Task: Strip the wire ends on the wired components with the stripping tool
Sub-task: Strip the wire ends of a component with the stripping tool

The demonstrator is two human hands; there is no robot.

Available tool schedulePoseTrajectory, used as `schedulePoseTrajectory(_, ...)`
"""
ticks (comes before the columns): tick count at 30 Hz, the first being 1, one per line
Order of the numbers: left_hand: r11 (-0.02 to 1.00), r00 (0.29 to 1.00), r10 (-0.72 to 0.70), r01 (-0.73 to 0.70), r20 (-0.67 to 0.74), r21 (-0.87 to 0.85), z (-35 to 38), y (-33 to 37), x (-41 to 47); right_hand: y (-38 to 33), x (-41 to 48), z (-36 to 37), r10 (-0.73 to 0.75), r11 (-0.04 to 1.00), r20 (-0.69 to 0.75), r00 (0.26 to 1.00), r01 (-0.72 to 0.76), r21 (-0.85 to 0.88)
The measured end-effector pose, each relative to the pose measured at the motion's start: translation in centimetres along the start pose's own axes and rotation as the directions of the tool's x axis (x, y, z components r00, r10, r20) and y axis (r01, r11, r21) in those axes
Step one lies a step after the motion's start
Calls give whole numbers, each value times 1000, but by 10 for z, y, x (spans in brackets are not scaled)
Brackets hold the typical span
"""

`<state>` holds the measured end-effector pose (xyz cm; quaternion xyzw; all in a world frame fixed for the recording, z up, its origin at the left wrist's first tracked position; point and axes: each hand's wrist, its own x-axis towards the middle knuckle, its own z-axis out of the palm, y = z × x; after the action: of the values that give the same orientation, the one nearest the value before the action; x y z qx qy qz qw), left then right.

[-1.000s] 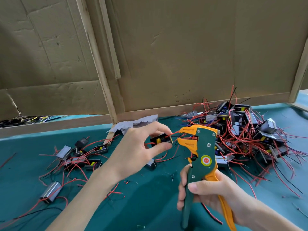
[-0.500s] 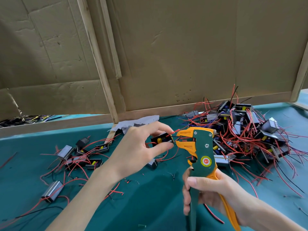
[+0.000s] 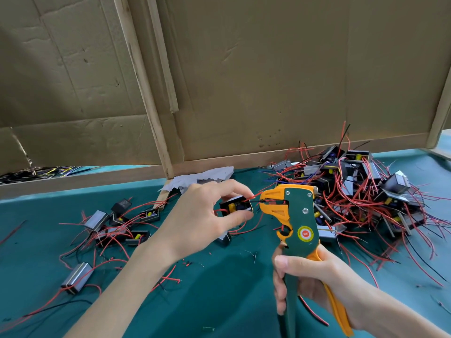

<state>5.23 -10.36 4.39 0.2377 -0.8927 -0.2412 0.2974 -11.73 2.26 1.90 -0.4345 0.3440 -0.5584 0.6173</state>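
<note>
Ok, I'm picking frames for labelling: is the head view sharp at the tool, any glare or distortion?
Head view: green-and-orange stripping tool and small black wired component look sharp; light is soft and even, no glare; wide-angle view splays the pale wooden posts outward.

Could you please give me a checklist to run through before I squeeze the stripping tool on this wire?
1. Left hand pinches the component: ok.
2. Right hand grips both handles of the stripping tool: ok.
3. Black wire reaches the tool's jaws: ok.
4. How deep the wire end sits in the jaws: cannot tell.
5. Red wire kept out of the jaws: cannot tell.
6. Left fingertips apart from the jaws: ok.
</note>
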Motion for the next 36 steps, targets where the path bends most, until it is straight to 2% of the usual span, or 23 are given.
schedulePoseTrajectory(1, 1000, 1000, -9, 9, 2, 6, 0, 0, 0, 20, 9, -19, 186, 981, -99, 978, -179, 74)
schedulePoseTrajectory(2, 1000, 1000, -20, 20, 7, 11, 0, -1, -1, 22, 8, -17, 134, 990, -43, 990, -132, 49)
schedulePoseTrajectory(3, 999, 999, -31, 31, 12, 19, 0, -1, -1, 37, -5, -16, 95, 994, -60, 994, -98, -42)
schedulePoseTrajectory(10, 999, 1000, 0, 0, 15, 33, 0, 0, -1, 39, -10, -15, 104, 990, -68, 992, -110, -88)
schedulePoseTrajectory(13, 1000, 1000, 12, -13, 25, 26, 0, 0, -1, 41, -8, -13, 79, 987, -146, 986, -98, -130)
schedulePoseTrajectory(16, 999, 999, 10, -12, 33, 46, 2, -2, -1, 51, -8, -11, 27, 987, -316, 948, -76, -142)
schedulePoseTrajectory(18, 998, 1000, -9, 7, 24, 54, 4, -3, -3, 52, -7, -14, 21, 994, -281, 960, -51, -100)
schedulePoseTrajectory(21, 999, 999, -33, 33, 9, 21, 2, -6, -2, 47, -3, -17, 42, 994, -67, 997, -35, 104)
schedulePoseTrajectory(22, 999, 999, -43, 43, -3, 13, -1, -7, -1, 45, -1, -19, 27, 992, -49, 998, -21, 126)
schedulePoseTrajectory(26, 1000, 1000, -19, 19, 24, -4, -10, -8, 1, 45, 1, -30, -6, 1000, -120, 993, 6, 6)
schedulePoseTrajectory(30, 1000, 992, 0, -1, 125, 11, -12, -5, 0, 44, -2, -28, 10, 997, -84, 996, -16, -71)
schedulePoseTrajectory(36, 999, 991, -15, 10, 134, 37, -13, -3, 0, 42, -3, -19, 40, 996, -93, 995, -47, -80)
